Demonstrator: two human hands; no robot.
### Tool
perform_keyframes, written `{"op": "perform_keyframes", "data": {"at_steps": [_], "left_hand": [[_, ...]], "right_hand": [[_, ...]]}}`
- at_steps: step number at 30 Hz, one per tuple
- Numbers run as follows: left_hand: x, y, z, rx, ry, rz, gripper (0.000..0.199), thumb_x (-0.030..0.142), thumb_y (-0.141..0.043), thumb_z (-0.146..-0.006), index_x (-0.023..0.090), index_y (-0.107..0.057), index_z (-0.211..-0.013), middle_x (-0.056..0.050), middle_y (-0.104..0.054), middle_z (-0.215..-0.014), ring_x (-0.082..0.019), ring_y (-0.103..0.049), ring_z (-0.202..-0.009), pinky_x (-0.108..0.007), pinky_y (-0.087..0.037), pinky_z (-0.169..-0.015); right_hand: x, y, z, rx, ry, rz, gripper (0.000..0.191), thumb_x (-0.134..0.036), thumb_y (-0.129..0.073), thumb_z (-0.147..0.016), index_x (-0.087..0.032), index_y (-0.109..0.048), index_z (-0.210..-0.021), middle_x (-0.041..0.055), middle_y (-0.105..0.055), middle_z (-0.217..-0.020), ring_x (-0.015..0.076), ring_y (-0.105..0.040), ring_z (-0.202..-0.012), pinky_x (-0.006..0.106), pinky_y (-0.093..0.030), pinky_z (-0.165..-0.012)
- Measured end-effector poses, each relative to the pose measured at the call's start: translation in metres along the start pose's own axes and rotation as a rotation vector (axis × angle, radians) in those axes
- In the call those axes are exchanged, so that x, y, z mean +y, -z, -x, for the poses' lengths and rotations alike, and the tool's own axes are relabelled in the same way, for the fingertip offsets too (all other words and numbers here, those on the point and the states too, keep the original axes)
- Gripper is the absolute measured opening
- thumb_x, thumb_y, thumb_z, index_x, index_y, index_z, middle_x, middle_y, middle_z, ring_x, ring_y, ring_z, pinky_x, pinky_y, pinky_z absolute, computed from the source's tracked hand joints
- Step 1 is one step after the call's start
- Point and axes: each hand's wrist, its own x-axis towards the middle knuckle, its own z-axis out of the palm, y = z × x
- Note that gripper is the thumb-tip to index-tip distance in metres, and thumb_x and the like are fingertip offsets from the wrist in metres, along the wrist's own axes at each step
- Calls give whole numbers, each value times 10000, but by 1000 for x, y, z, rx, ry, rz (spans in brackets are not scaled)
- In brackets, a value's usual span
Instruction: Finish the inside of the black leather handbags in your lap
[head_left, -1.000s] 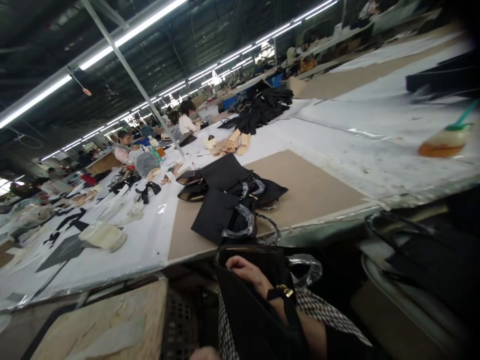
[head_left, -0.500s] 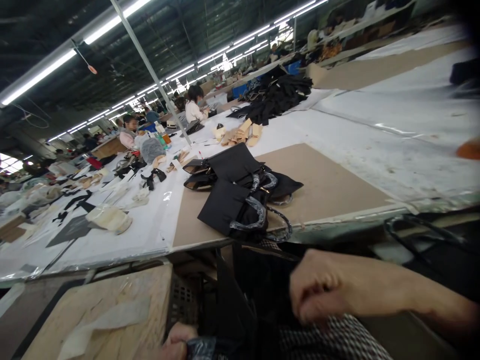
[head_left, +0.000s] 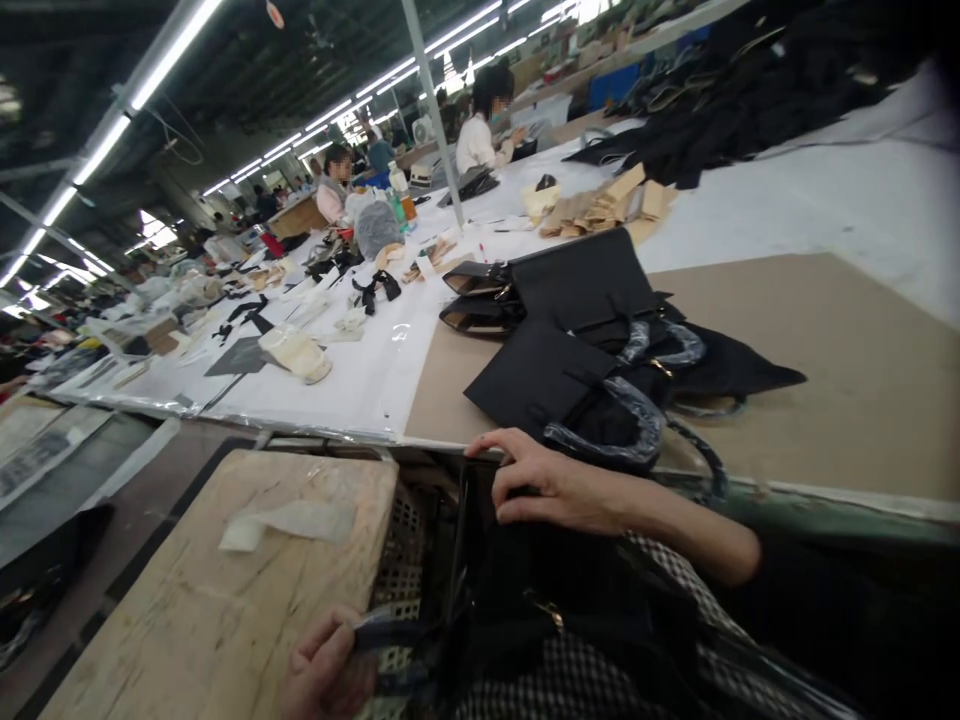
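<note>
A black handbag point(head_left: 517, 570) rests over my lap, with a small gold-coloured metal piece on it. My left hand point(head_left: 330, 665) is closed on the bag's handle point(head_left: 390, 632), which is wrapped in clear plastic. Above the bag's far edge is my right hand point(head_left: 544, 485), its index finger stretched out and the thumb apart from it; whether it touches the bag I cannot tell. Just beyond, several black handbags point(head_left: 544, 375) with plastic-wrapped handles lie piled on a brown board point(head_left: 825, 400) at the table edge.
A worn wooden board point(head_left: 300, 580) sits at left, beside a perforated plastic crate point(head_left: 401, 530). Tan pieces point(head_left: 611, 205), a cream-coloured container point(head_left: 294, 352) and black material point(head_left: 750, 95) lie on the white table point(head_left: 360, 385). A metal pole point(head_left: 435, 110) rises from it. Other people point(head_left: 480, 140) sit farther back.
My view has swung so that the table things sit farther right. The right hand has moved left and its index finger has stretched out. More of the left hand and the handle shows.
</note>
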Motion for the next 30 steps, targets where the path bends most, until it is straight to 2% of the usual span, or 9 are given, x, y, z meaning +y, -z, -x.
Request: {"op": "perform_keyframes", "data": {"at_steps": [5, 10, 15, 18, 21, 23, 25, 27, 30], "left_hand": [[2, 2, -11, 137, -147, -490, 471, 594, -713, -748, 153, -596, -628, 27, -482, -579, -116, -438, -592, -209, -385, -599], [7, -3, -21, 225, -198, -770, 495, 630, -512, -874, 188, -545, -653, 22, -517, -636, -152, -488, -659, -225, -404, -649], [16, -13, -22, 305, -183, -871, 391, 559, -520, -891, 192, -656, -889, -27, -687, -882, -236, -622, -912, -313, -469, -850], [14, -34, -8, 430, -381, -917, 398, 499, -533, -897, 189, -625, -1131, -98, -659, -1186, -278, -572, -1145, -385, -407, -1025], [3, -64, 11, 310, -560, -948, 446, 480, -501, -914, 197, -572, -1252, -126, -591, -1324, -292, -535, -1218, -403, -399, -1051], [-7, -83, 16, 230, -550, -1041, 551, 492, -589, -852, 190, -542, -1310, -143, -589, -1331, -324, -548, -1198, -435, -428, -1016], [-14, -98, 14, 257, -490, -1165, 602, 482, -647, -815, 170, -543, -1319, -162, -624, -1284, -354, -562, -1172, -476, -426, -997], [-18, -108, 7, 269, -434, -1243, 558, 481, -641, -829, 163, -578, -1283, -166, -669, -1212, -363, -592, -1124, -489, -433, -967], [-17, -117, -4, 149, -461, -1265, 476, 475, -570, -888, 184, -605, -1263, -144, -690, -1188, -332, -627, -1078, -437, -454, -932]], "right_hand": [[24, 3, -44, -257, 30, -147, 229, -374, -592, -924, -178, -684, -851, 92, -438, -1475, 249, -409, -1353, 374, -302, -1120], [37, 7, -57, -410, 3, -265, 315, -444, -736, -792, -207, -703, -996, 57, -423, -1475, 256, -404, -1350, 337, -281, -1124], [40, -7, -55, -246, -81, -89, 174, -303, -779, -729, -179, -656, -721, 43, -590, -1142, 220, -565, -1045, 325, -413, -948], [44, -19, -59, -156, -75, -97, 183, -263, -722, -770, -171, -602, -666, 30, -600, -994, 188, -566, -924, 309, -424, -870], [46, -26, -60, -84, -79, -111, 188, -248, -699, -773, -170, -573, -657, 26, -599, -972, 175, -559, -882, 296, -425, -830], [46, -28, -58, -42, -109, -95, 188, -240, -698, -761, -170, -568, -644, 24, -611, -958, 173, -561, -858, 291, -428, -808], [46, -29, -55, 9, -151, -83, 190, -235, -707, -739, -170, -571, -623, 24, -628, -945, 172, -569, -836, 288, -430, -792], [45, -31, -51, 60, -180, -76, 190, -232, -711, -723, -167, -576, -605, 30, -643, -944, 174, -581, -829, 289, -433, -784], [42, -33, -45, 114, -202, -60, 186, -231, -716, -708, -163, -590, -589, 39, -660, -952, 179, -600, -832, 287, -439, -775]]}}
